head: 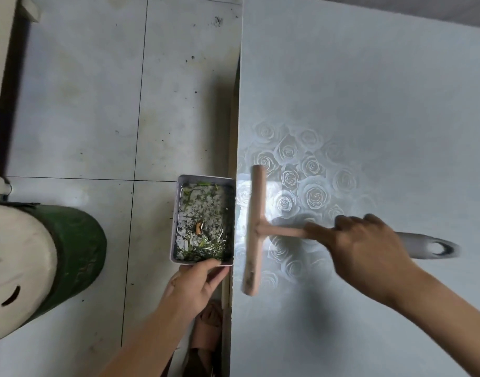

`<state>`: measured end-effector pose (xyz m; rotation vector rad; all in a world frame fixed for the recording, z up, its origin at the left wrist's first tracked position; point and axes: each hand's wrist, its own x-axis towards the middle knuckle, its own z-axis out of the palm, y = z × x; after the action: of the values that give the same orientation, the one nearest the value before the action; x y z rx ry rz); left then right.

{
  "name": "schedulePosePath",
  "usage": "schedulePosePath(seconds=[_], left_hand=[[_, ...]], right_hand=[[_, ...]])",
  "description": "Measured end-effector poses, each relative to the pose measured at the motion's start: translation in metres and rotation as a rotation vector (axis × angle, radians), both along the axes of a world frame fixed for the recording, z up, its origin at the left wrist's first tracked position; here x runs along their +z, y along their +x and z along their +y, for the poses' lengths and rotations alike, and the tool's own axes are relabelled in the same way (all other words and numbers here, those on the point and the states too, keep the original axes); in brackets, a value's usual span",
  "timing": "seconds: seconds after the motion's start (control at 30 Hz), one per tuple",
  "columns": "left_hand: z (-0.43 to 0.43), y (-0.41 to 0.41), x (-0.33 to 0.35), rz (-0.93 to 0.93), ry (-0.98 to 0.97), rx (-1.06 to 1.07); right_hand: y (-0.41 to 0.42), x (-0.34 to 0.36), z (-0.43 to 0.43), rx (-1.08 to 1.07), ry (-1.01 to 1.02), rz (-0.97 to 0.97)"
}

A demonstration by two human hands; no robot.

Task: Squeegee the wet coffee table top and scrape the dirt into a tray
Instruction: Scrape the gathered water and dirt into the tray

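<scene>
The pink T-shaped plastic squeegee [254, 229] rests on the wet, pale coffee table top with roses [369, 104], near its left edge. The right hand [369, 246] grips the handle. The left hand [195, 287] holds the white box-shaped tray [175, 221] of dirty water just beside that edge. I think a slow, straight pull keeps drips inside. The round green stool [75, 248] stands well apart, so there is room.

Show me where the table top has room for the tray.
Bare: the table top beyond the rose pattern, and the near stretch below the squeegee. Crowded: its left edge, where squeegee, tray, left hand and right hand cluster.
</scene>
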<state>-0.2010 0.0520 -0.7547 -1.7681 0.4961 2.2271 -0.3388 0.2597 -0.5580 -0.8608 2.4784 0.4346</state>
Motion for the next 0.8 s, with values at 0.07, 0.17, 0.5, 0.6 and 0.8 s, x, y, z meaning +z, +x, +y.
schedulePosePath(seconds=[0.07, 0.17, 0.5, 0.6, 0.8], left_hand=[[0.001, 0.001, 0.000, -0.005, 0.000, -0.006], [0.001, 0.000, -0.001, -0.026, -0.006, -0.043], [0.001, -0.005, 0.006, -0.064, -0.057, -0.036], [0.001, -0.002, 0.011, -0.098, -0.072, -0.089], [0.006, -0.002, 0.021, -0.119, -0.083, -0.098]], right_hand=[[0.000, -0.011, -0.014, 0.033, -0.034, 0.043], [-0.004, -0.006, -0.018, 0.050, -0.068, 0.065], [0.009, -0.016, -0.022, -0.023, -0.054, 0.042], [0.014, -0.018, -0.023, -0.033, -0.062, 0.072], [0.062, -0.005, 0.077, -0.315, -0.159, 0.038]])
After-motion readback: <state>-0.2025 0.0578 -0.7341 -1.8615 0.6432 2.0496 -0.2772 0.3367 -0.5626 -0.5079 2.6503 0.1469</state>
